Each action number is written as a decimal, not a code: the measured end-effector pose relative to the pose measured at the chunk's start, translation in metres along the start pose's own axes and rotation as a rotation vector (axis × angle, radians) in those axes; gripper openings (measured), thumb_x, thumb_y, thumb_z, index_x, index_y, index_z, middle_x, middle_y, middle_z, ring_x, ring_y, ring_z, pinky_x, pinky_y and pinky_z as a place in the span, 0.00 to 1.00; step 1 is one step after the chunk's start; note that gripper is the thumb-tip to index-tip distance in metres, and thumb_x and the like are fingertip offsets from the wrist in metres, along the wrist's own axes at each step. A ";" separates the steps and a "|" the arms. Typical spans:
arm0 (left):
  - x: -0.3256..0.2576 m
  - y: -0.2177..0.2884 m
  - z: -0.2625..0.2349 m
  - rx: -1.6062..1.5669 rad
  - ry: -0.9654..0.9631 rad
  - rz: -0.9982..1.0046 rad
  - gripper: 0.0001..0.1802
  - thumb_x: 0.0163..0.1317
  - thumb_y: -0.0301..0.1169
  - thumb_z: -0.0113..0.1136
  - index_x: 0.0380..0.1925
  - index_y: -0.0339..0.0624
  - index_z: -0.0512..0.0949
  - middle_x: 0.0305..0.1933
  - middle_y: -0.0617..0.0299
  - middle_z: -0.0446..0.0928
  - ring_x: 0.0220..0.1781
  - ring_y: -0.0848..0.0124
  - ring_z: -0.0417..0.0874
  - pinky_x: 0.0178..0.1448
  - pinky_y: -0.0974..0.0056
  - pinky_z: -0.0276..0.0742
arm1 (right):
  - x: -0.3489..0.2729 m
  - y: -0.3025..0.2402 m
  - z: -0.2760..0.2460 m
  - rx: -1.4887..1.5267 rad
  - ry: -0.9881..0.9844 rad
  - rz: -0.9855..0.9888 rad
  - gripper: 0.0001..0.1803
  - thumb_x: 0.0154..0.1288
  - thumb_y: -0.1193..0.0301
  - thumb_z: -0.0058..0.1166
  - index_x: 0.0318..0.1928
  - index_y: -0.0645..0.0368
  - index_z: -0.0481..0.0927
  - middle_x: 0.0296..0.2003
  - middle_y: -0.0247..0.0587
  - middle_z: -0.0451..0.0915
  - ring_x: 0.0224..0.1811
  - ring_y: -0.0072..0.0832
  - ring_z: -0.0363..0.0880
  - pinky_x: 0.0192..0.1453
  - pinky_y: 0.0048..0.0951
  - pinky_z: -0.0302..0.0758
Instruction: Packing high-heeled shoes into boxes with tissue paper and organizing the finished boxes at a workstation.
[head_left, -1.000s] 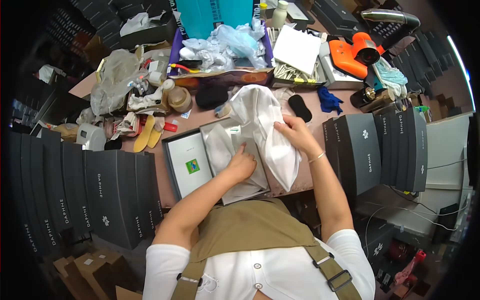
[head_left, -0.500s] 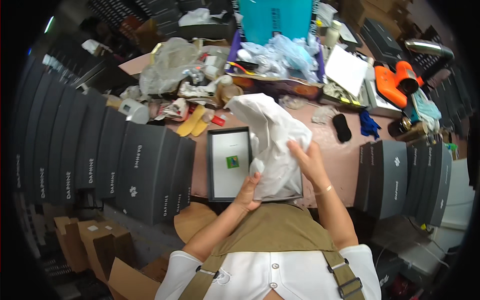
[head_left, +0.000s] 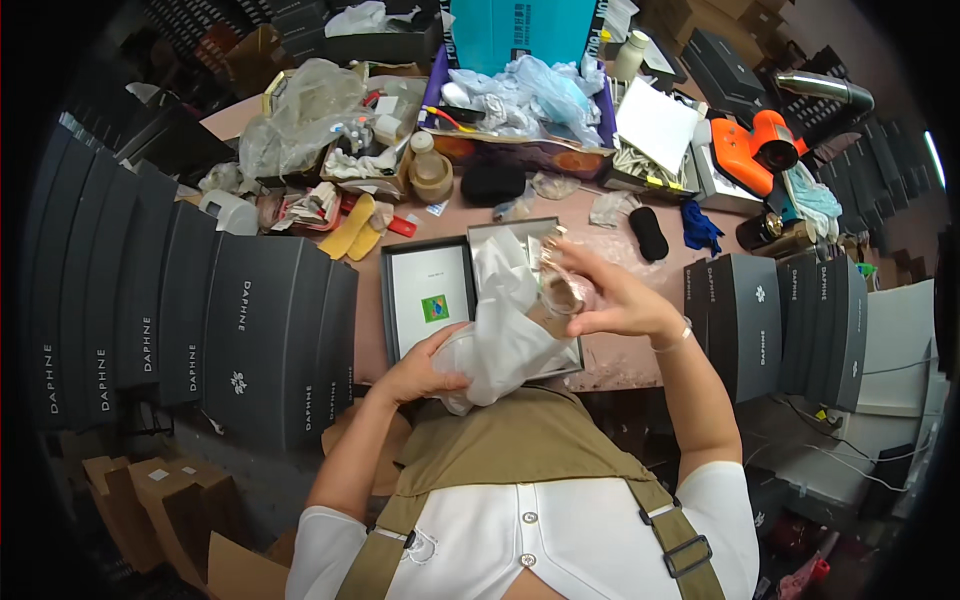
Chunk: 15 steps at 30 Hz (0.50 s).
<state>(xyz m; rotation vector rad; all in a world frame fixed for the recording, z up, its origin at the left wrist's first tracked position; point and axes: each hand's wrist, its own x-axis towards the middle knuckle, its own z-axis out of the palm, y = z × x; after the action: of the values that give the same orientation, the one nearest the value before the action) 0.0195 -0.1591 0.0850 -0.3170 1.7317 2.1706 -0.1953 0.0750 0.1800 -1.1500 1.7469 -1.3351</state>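
My left hand [head_left: 428,371] is closed on the lower left side of a crumpled white wrapping [head_left: 508,325], thin as tissue or soft cloth. My right hand [head_left: 625,300] curls round a pinkish-tan shoe [head_left: 568,292] with clear plastic about it, at the wrapping's upper right side; the fingers hide much of its shape. Under both lies an open dark grey shoe box [head_left: 572,362], largely covered. Beside it on the left rests its shallow dark-rimmed lid [head_left: 390,310], white inside with a small green sticker [head_left: 434,307].
Dark shoe boxes stand in rows at left [head_left: 265,330] and right [head_left: 745,325]. Behind are yellow insoles [head_left: 350,232], a bottle in a tape roll [head_left: 430,170], a purple-sided bin of plastic bags [head_left: 530,100], a black oval pad [head_left: 648,234], a blue cloth [head_left: 701,226] and an orange heat gun [head_left: 745,150].
The white wrapping has come down and left with my left hand. My right hand has let go of its side and now grips the shoe, which has come into sight.
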 end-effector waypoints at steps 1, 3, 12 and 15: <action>-0.001 0.002 0.000 0.047 -0.020 0.035 0.43 0.49 0.28 0.72 0.64 0.35 0.60 0.55 0.59 0.72 0.53 0.73 0.73 0.58 0.66 0.71 | 0.002 0.003 -0.002 0.037 -0.088 0.108 0.42 0.49 0.61 0.69 0.64 0.60 0.64 0.53 0.48 0.75 0.53 0.34 0.74 0.59 0.32 0.68; -0.006 -0.005 -0.006 0.075 0.092 0.040 0.34 0.52 0.24 0.67 0.60 0.33 0.66 0.52 0.59 0.74 0.50 0.74 0.74 0.56 0.67 0.71 | -0.008 0.020 -0.012 0.156 -0.014 0.248 0.34 0.53 0.65 0.65 0.59 0.63 0.68 0.48 0.46 0.77 0.48 0.31 0.77 0.54 0.30 0.72; 0.000 -0.001 -0.075 1.448 0.863 0.466 0.18 0.43 0.18 0.60 0.39 0.37 0.80 0.56 0.49 0.69 0.57 0.50 0.69 0.64 0.51 0.62 | -0.040 0.084 0.013 0.301 0.844 0.198 0.22 0.55 0.73 0.65 0.47 0.62 0.70 0.42 0.36 0.76 0.45 0.22 0.75 0.48 0.26 0.77; 0.033 -0.025 -0.063 1.447 0.398 0.004 0.44 0.41 0.39 0.74 0.58 0.33 0.65 0.70 0.38 0.51 0.72 0.44 0.51 0.71 0.50 0.53 | -0.026 0.079 0.054 0.513 0.846 0.184 0.22 0.54 0.74 0.66 0.46 0.61 0.68 0.43 0.36 0.73 0.47 0.23 0.74 0.51 0.27 0.74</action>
<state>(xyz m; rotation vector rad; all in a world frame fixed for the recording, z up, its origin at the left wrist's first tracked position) -0.0032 -0.2111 0.0358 -0.3140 2.9200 0.4123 -0.1572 0.0846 0.0891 -0.1117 1.7894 -2.1597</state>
